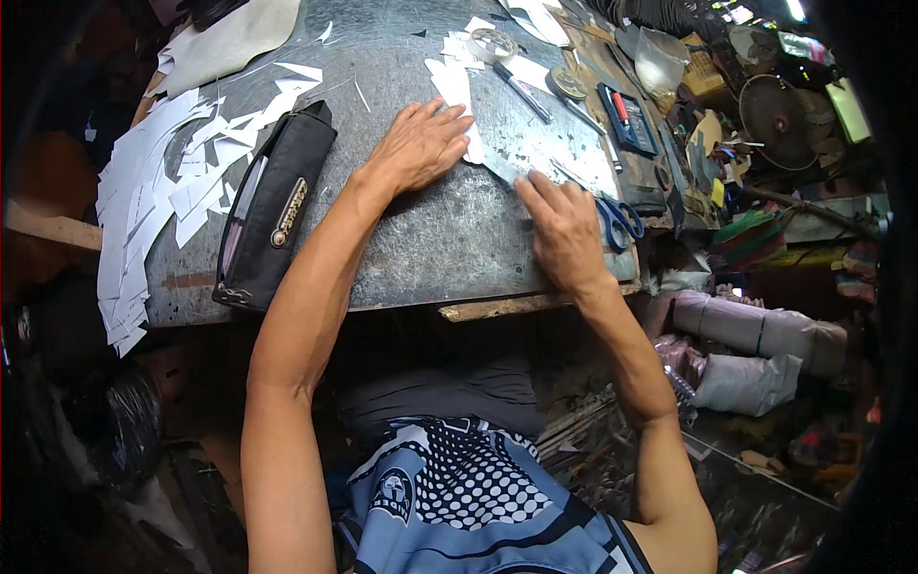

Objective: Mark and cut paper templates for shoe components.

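My left hand (419,145) lies with its fingers stretched out over a narrow white paper piece (450,84) on the scratched grey work surface (430,251). Part of that paper is hidden under the fingers. To its right, my right hand (564,228) is closed on a flat metal blade (499,167), whose far end reaches the paper's near end. Whether it is a knife or a ruler I cannot make out. Blue-handled scissors (622,228) rest just right of my right hand. A black zippered case (263,215) lies left of my left forearm.
White paper scraps (143,215) pile up along the left edge. Toward the back right are a tape roll (492,44), a dark pen (522,94) and a blue tray (633,136) with a red item. Farther right stand a round fan (755,115) and wrapped bundles (751,330).
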